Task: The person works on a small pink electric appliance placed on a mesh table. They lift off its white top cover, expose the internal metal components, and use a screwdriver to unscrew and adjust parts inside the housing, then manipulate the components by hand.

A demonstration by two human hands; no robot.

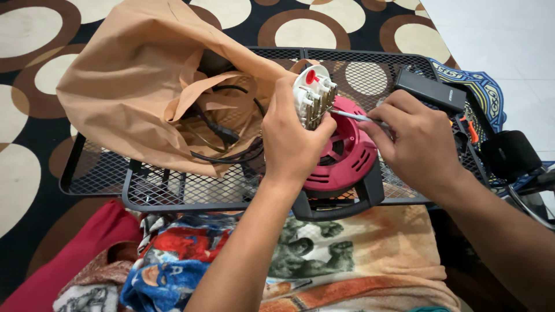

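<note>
View from the head camera, looking down at a black wire-mesh tray [173, 188] that rested over a patterned cloth [324, 260] and a carpet with brown and cream circles [34, 34]. The left hand [292, 136] was closed around a white round component [312, 92] fitted with metal terminals and a small red part; its fingers [283, 92] wrapped the component's left side and the thumb pressed its right side, holding it just above the tray near the front edge. The right hand [419, 141] gripped a thin metal tool [352, 116] in closed fingers; the tool's tip met the terminals on the component's right side. Directly beneath and behind the component lay a red round housing [347, 153] with slotted vents, seated in a black frame [347, 202] that overhung the tray's front edge. A tan cloth bag [133, 75] covered the tray's left half, its mouth open toward the hands, with black cables [222, 136] showing inside. A black rectangular box [430, 89] sat at the tray's far right corner, just beyond the right hand.
</note>
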